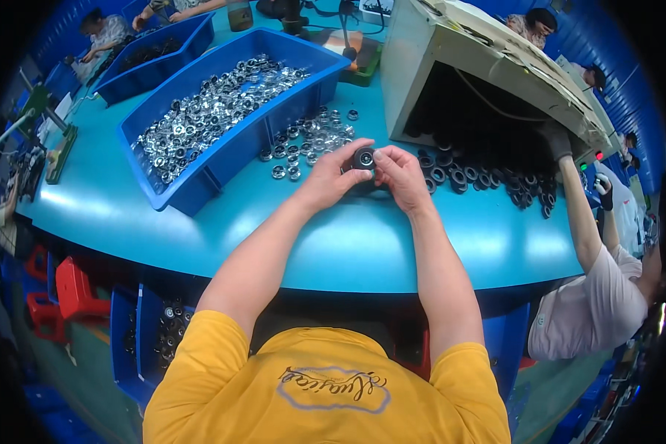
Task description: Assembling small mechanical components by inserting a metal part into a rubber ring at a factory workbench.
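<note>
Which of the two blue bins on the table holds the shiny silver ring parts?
The nearer, larger blue bin, just left of the left hand; it is heaped with silver rings, while the farther blue bin holds dark parts.

Bright overhead light glares off the teal table (103,203) (fisheye edges bend, corners black).

A long blue bin (200,174) full of shiny metal rings (207,111) sat on the turquoise table (348,244), with loose silver rings (307,140) scattered just beside it. A second blue bin (152,66) stood farther back. Black rings (488,177) spilled from under a beige machine housing (451,59), where a co-worker's gloved hand (559,140) reached in. Red stools (70,288) stood below the table
</note>
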### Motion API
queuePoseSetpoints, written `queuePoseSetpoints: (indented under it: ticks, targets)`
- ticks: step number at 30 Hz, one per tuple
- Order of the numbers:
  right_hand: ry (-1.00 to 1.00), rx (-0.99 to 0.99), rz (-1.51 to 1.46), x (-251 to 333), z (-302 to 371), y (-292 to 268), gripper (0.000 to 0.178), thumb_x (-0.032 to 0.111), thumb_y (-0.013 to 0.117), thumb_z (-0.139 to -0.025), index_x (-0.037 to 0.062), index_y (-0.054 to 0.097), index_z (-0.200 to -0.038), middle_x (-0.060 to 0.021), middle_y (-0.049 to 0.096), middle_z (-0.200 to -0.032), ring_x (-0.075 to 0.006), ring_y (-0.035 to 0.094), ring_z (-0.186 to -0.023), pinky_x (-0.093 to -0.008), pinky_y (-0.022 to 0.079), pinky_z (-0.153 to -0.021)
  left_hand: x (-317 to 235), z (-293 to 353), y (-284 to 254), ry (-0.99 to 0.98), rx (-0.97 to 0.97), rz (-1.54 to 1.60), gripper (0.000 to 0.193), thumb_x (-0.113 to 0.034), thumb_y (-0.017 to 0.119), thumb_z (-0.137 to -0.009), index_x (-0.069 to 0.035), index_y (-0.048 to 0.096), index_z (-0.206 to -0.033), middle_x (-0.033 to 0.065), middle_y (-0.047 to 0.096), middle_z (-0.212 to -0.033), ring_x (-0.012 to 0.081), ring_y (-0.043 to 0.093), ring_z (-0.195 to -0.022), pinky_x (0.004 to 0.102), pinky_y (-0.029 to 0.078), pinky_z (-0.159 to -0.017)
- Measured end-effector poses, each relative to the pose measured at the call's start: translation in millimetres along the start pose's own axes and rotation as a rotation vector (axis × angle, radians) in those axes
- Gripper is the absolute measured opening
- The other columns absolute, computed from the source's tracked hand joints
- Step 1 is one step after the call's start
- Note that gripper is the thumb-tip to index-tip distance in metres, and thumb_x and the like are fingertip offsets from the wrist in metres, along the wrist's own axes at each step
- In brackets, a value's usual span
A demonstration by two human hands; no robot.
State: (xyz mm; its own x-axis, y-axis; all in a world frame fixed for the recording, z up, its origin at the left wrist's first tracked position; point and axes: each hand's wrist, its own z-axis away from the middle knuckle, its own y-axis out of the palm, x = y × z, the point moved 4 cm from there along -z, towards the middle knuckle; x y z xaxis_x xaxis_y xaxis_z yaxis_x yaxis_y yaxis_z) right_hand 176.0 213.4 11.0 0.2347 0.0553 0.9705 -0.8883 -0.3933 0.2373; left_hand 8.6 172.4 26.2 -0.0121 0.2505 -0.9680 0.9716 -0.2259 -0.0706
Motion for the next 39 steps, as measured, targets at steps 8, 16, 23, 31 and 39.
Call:
queuePoseSetpoints:
  ticks: [8, 16, 23, 31, 39]
  targets:
    - [0.017, -0.05, -0.043, -2.4, -3.6, 6.3, 0.024, 0.025, 0.073, -0.096, 0.0025, 0.067, -0.102, -0.0033, 0.068, -0.086, -0.0071, 0.059, -0.068, -0.0221, 0.051, -0.06, 8.9, -6.2, -4.9, -0.058, -0.03, 0.225, 0.055, -0.007, 0.063, -0.097, -0.011, 0.047, -0.149, 0.0016, 0.065, -0.11, 0.0086, 0.06, -0.091, 0.0255, 0.051, -0.065]
    - [0.027, -0.087, 0.098, -3.6, -3.0, 6.7, 0.029, 0.033, 0.07, -0.098, 0.0053, 0.066, -0.091, -0.001, 0.065, -0.079, -0.0058, 0.056, -0.064, -0.0222, 0.05, -0.057, 11.7, -6.5, -7.2, -0.07, 0.025, 0.214, 0.048, -0.01, 0.061, -0.097, -0.008, 0.051, -0.144, 0.0035, 0.066, -0.105, 0.0079, 0.06, -0.087, 0.0253, 0.049, -0.063]
    - [-0.023, -0.061, 0.084, -2.6, 2.2, 8.4, 0.027, 0.031, 0.069, -0.098, 0.006, 0.066, -0.088, 0.0013, 0.062, -0.075, -0.0049, 0.054, -0.062, -0.022, 0.047, -0.053, 4.9, -3.5, -0.3, 0.018, -0.059, -0.074, 0.047, -0.01, 0.07, -0.091, -0.007, 0.058, -0.136, -0.0012, 0.065, -0.096, 0.0058, 0.058, -0.076, 0.0234, 0.049, -0.062]
    - [-0.029, -0.035, 0.028, -8.4, 5.8, 6.5, 0.03, 0.035, 0.066, -0.1, 0.0083, 0.065, -0.086, 0.0019, 0.061, -0.071, -0.0048, 0.054, -0.059, -0.022, 0.046, -0.051, -0.1, 1.2, 1.0, 0.023, -0.043, -0.06, 0.041, -0.011, 0.073, -0.089, -0.006, 0.061, -0.129, 0.0012, 0.067, -0.098, 0.0066, 0.061, -0.078, 0.0223, 0.05, -0.062]
    - [-0.216, -0.15, 0.346, -9.6, -3.6, 10.2, 0.03, 0.032, 0.062, -0.1, 0.0041, 0.069, -0.091, -0.0005, 0.062, -0.074, -0.0071, 0.054, -0.061, -0.0248, 0.044, -0.052, 20.2, -5.6, 2.2, 0.21, -0.127, -0.293, 0.048, -0.014, 0.083, -0.081, -0.004, 0.058, -0.121, 0.0026, 0.061, -0.088, 0.0092, 0.056, -0.075, 0.0265, 0.048, -0.066]
